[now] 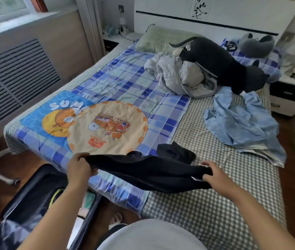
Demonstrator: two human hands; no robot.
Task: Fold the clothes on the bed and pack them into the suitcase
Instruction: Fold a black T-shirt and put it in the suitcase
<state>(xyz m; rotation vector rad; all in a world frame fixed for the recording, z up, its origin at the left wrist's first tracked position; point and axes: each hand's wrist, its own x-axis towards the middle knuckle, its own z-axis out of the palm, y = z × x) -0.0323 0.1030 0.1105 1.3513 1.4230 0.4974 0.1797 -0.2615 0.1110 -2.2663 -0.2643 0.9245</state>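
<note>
My left hand (79,169) and right hand (213,173) each grip one end of a black garment (143,170), fingers (93,173) curled into the cloth, stretching it just above the near edge of the bed (215,204). Behind it lie a round printed cushion cover (107,127), a crumpled light-blue shirt (240,121), a grey heap of bedding (177,74) and a dark plush cat (220,64). The open suitcase (35,193) on the floor at lower left is partly hidden by my left forearm and cut off by the frame; I cannot make out its contents.
</note>
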